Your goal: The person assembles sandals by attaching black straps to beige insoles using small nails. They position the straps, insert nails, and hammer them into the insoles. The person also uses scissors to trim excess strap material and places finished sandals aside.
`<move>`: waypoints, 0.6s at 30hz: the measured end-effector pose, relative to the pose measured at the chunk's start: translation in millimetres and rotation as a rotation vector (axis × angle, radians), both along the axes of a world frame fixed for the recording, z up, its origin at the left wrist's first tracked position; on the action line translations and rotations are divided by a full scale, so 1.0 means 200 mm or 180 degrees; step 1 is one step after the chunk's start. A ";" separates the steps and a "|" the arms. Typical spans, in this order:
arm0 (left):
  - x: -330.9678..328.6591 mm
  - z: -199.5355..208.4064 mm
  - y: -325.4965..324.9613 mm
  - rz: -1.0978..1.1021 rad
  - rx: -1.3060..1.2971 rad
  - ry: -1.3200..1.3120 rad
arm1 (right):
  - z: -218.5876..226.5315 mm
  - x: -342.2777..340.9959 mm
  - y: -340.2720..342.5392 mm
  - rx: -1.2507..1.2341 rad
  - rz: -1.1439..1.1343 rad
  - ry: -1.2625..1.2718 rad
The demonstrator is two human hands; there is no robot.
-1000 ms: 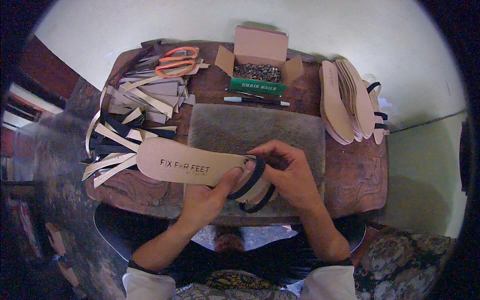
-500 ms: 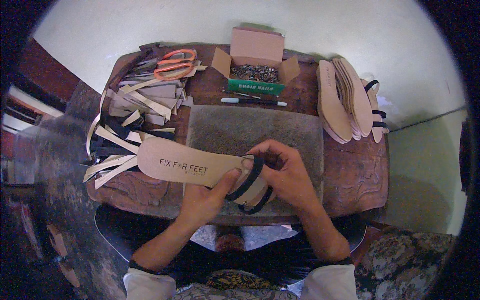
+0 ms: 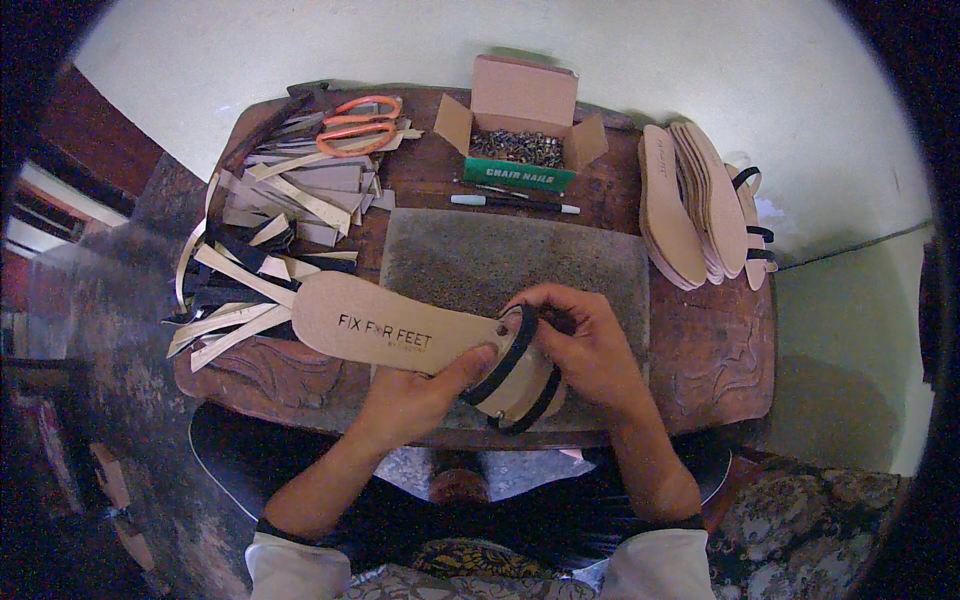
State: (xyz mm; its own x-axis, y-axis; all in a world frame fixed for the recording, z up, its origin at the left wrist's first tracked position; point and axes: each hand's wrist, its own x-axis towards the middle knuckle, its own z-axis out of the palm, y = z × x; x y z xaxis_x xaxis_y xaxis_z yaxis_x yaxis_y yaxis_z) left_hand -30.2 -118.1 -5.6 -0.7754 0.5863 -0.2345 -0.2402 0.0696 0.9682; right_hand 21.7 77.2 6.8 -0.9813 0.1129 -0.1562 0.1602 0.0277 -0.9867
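A tan sandal sole [image 3: 370, 318] lies level in my hands, its plain rounded end to the left. Two black straps cross its other end; the inner strap [image 3: 503, 358] arches over the sole near my fingers. My left hand [image 3: 425, 398] grips the sole's near edge, thumb on top, the other fingers hidden beneath. With its fingers pinched, my right hand [image 3: 585, 345] holds the far side of the inner black strap where it meets the sole's edge. The outer strap [image 3: 535, 405] stands clear of both hands.
Orange-handled scissors [image 3: 360, 128] rest on piled strips [image 3: 300, 190] at the back left. An open box of nails [image 3: 520, 172] stands behind a pen [image 3: 515, 204]. Stacked soles [image 3: 690, 200] and strapped pieces [image 3: 757, 235] sit at right. A grey mat [image 3: 500, 255] covers the wooden table's middle.
The sole has shifted slightly to the right with both hands still on it. My right fingers have moved a little along with the strap.
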 end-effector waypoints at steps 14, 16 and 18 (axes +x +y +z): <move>-0.01 0.02 0.02 0.0213 0.0041 -0.0112 | 0.11 -0.01 -0.02 0.1939 -0.0257 0.1156; -0.01 0.02 0.03 0.0377 0.0106 -0.0007 | 0.15 0.01 -0.03 0.2234 -0.0136 0.1213; 0.00 0.02 0.03 0.0392 0.0045 -0.0092 | 0.16 0.03 -0.03 0.2459 -0.0028 0.1279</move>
